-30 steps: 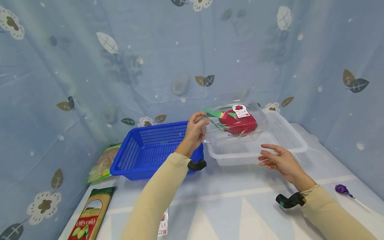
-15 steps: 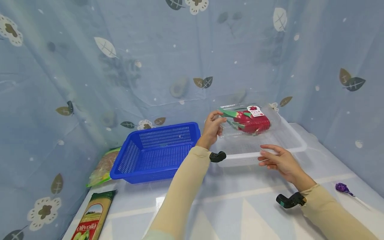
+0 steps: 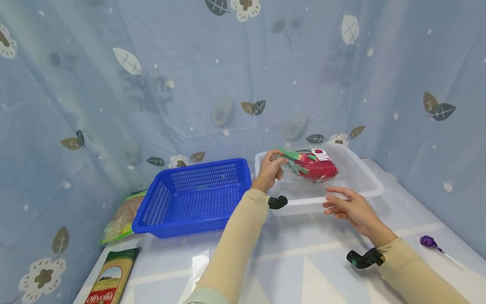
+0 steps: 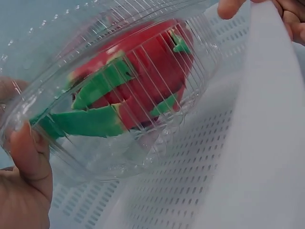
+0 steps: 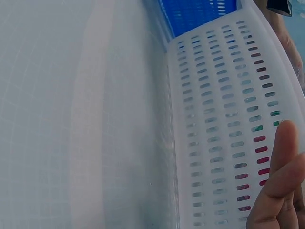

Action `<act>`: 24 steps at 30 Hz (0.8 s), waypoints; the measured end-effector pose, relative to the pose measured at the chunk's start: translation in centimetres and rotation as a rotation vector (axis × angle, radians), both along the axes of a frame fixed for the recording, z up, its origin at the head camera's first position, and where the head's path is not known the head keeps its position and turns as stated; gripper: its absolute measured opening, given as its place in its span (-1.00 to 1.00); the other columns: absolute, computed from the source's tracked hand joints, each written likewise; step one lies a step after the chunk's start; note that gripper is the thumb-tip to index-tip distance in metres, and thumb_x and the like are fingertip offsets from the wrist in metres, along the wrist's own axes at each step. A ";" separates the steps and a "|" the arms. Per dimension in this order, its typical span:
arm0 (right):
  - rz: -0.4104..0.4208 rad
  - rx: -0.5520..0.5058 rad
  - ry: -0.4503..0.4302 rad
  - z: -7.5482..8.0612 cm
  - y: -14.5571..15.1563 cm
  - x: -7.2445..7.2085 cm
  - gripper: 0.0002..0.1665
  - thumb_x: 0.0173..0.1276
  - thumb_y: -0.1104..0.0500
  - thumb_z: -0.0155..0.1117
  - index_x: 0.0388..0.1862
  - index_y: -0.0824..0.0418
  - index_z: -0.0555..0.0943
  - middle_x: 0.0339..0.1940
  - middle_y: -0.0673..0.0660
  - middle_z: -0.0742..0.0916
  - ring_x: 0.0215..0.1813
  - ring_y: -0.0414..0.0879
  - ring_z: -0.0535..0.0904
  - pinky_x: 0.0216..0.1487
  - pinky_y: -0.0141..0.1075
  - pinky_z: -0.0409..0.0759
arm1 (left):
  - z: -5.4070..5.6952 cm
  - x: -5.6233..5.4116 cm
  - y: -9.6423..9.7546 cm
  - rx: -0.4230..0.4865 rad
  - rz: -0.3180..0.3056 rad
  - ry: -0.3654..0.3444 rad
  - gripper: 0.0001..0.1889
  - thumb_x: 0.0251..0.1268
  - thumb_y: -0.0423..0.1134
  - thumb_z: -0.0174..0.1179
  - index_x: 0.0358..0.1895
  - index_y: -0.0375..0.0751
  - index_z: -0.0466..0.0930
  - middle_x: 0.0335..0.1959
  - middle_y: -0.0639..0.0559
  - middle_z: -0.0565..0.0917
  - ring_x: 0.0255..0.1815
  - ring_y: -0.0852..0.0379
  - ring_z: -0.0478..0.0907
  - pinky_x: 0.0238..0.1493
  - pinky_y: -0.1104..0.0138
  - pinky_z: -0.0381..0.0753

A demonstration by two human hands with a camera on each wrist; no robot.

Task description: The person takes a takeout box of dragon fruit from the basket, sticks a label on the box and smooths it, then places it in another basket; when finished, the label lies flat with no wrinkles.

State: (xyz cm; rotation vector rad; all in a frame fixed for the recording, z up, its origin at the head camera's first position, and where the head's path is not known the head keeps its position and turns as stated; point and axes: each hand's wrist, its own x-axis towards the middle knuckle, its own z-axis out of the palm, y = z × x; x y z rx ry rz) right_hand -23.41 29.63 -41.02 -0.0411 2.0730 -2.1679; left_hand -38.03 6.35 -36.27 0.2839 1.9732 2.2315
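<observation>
My left hand [image 3: 270, 171] pinches the left end of a clear plastic clamshell box [image 4: 138, 157]. Inside the box lies a red dragon fruit [image 3: 317, 167] with green scales, and a white label sits on the lid. The box is tilted, within the outline of a white perforated basket [image 3: 364, 177]; whether it touches the basket floor I cannot tell. At the basket's front rim is my right hand [image 3: 351, 209], fingers loosely extended and holding nothing. In the right wrist view its fingers [image 5: 286, 148] are beside the basket wall, and red and green show through the slots.
Left of the white basket stands a blue basket [image 3: 205, 207]. Further left lie a bag with a green edge [image 3: 123, 217] and an Olivoilà packet [image 3: 114, 276]. A purple lollipop [image 3: 429, 242] is at the right, and a clear packet [image 3: 200, 266] lies near the left forearm.
My left hand has carried the boxed dragon fruit rightward, then lowered it into the white basket's outline. The right hand has stayed almost in place.
</observation>
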 end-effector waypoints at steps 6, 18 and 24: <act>-0.002 -0.012 0.002 -0.1 -0.1 0.1 -0.70 0.46 0.06 0.23 0.12 -0.16 0.49 -0.29 -0.03 0.83 -0.34 -0.22 0.77 -0.35 -0.44 0.68 | -0.3 0.0 0.5 -0.059 0.010 -0.007 -0.76 0.29 -0.32 0.20 -0.01 -0.02 0.51 -0.15 -0.09 0.66 -0.83 0.27 0.17 -0.74 0.41 0.28; 0.009 -0.051 0.015 0.1 0.1 0.2 -0.73 0.47 0.10 0.21 0.10 -0.14 0.51 -0.31 -0.02 0.83 -0.33 -0.22 0.77 -0.38 -0.45 0.66 | -0.3 -0.3 0.8 -0.102 -0.019 -0.026 -0.76 0.28 -0.33 0.20 -0.01 -0.09 0.48 -0.32 -0.09 0.54 -0.84 0.27 0.18 -0.78 0.42 0.31; 0.001 -0.046 0.000 0.0 0.0 0.2 -0.59 0.45 0.08 0.23 0.24 0.00 0.46 -0.31 -0.04 0.83 -0.33 -0.22 0.77 -0.37 -0.44 0.67 | -0.6 -0.2 0.5 -0.126 -0.028 -0.045 -0.77 0.29 -0.32 0.20 -0.04 -0.04 0.48 -0.45 -0.01 0.52 -0.83 0.26 0.17 -0.76 0.41 0.32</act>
